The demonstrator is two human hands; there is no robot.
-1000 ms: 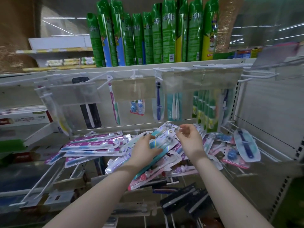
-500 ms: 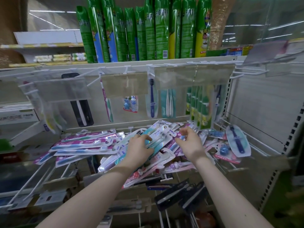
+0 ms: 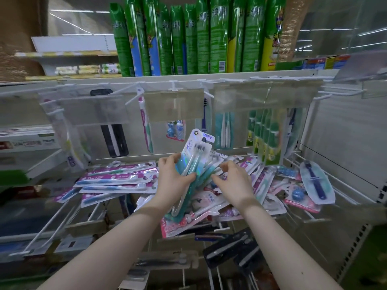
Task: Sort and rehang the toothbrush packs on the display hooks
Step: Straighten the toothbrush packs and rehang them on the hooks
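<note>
1. My left hand [image 3: 173,181]: fingers and thumb curled round a teal toothbrush pack [image 3: 195,152], gripped mid-length. The pack tilts up above the heap, header end toward the back panel.
2. My right hand [image 3: 234,183]: fingers bent, tips at more teal packs just beside the held one. Can't tell whether they pinch anything.
3. Heap of loose packs [image 3: 263,181] lies flat across the lower wire hooks [image 3: 45,232], centre to right edge.
4. Purple packs [image 3: 117,178] stacked at the heap's left edge; a dark blue brush pack [image 3: 316,183] at its right edge.
5. On the upper hooks hang a black pack [image 3: 114,139] and green packs [image 3: 266,139].
</note>
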